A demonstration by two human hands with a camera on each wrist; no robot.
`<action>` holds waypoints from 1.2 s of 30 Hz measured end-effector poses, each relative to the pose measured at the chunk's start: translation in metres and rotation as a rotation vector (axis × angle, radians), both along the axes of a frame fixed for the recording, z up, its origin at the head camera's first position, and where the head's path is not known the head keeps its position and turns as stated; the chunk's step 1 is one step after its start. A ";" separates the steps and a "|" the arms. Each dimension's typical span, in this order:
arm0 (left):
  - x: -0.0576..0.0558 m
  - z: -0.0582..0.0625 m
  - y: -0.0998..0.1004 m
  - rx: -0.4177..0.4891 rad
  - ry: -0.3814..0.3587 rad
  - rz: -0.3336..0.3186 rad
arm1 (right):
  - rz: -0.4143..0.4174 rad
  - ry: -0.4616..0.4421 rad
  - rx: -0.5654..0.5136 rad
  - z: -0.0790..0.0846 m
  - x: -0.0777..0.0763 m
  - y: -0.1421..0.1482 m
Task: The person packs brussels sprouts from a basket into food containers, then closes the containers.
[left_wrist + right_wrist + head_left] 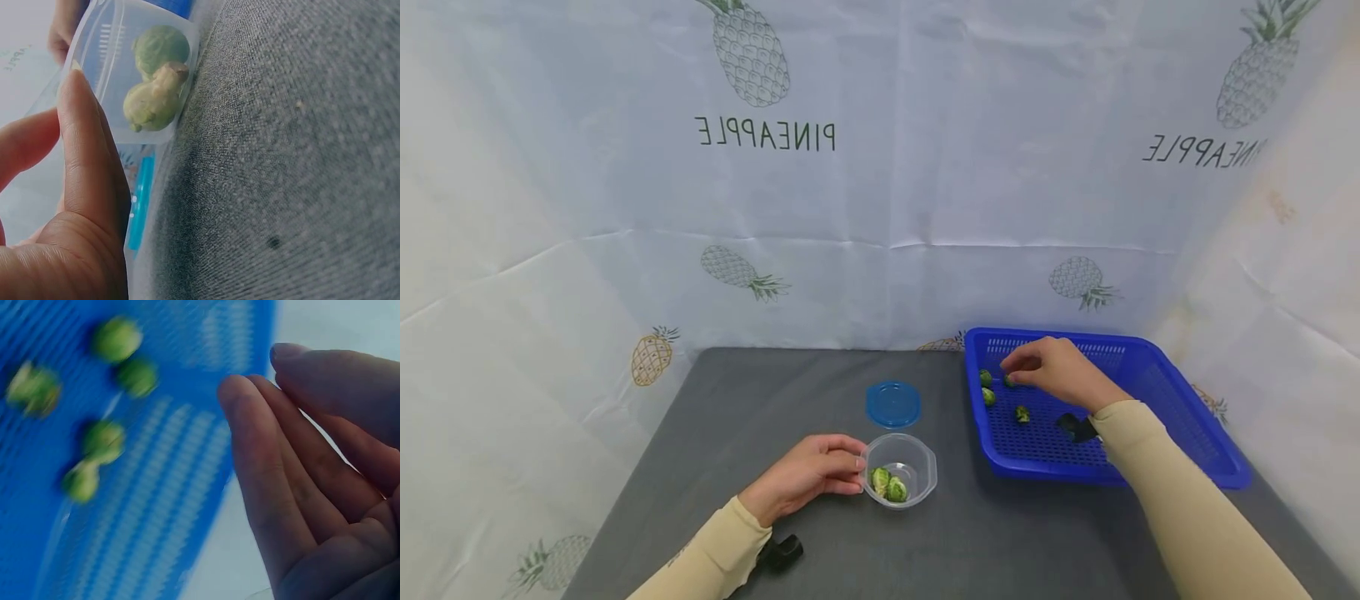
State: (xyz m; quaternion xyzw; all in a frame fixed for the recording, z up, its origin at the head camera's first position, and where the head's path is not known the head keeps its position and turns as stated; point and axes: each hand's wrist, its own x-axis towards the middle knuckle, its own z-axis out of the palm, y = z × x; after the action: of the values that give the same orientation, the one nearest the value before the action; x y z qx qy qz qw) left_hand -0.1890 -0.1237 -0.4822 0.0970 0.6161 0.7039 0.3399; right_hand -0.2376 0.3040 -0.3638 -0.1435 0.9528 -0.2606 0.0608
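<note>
My left hand point(816, 475) holds the left side of a clear plastic container point(925, 479) with thumb and fingertips at its rim. Two Brussels sprouts point(895, 489) lie inside it; both show through the container wall point(109, 47) in the left wrist view. On the right, my right hand point(1056, 371) hovers over a blue basket point(1180, 417). Its thumb and fingertips are apart in the right wrist view, with nothing between them. Several loose Brussels sprouts point(103, 442) lie on the basket's floor near that hand.
A round blue lid point(892, 404) lies flat behind the container on the grey tabletop point(760, 400). White cloth with pineapple prints point(895, 208) hangs behind the table and at both sides. The basket's raised rim borders the sprouts.
</note>
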 end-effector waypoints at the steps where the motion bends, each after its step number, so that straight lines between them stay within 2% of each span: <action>1: 0.000 0.000 0.000 0.001 -0.001 0.000 | -0.009 -0.011 0.003 -0.002 -0.004 0.005; 6: 0.001 0.000 -0.001 0.004 -0.005 0.006 | -0.046 -0.056 0.015 -0.017 -0.022 0.021; 15: 0.002 0.001 -0.002 0.004 -0.018 0.006 | -0.080 -0.041 0.063 -0.045 -0.047 0.032; 23: 0.001 0.000 -0.002 0.002 -0.016 0.001 | -0.080 -0.012 0.128 -0.050 -0.051 0.027; 30: 0.000 -0.001 -0.001 -0.001 -0.018 0.000 | -0.062 -0.018 0.141 -0.054 -0.054 0.023; 36: -0.002 -0.002 -0.002 0.001 -0.020 0.004 | -0.080 0.007 0.173 -0.061 -0.060 0.018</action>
State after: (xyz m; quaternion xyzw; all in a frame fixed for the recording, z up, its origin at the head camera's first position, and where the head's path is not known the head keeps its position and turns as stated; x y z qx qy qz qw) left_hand -0.1910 -0.1256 -0.4841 0.0890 0.6125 0.7058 0.3446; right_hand -0.2979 0.3224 -0.4246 -0.1004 0.9769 -0.1790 0.0592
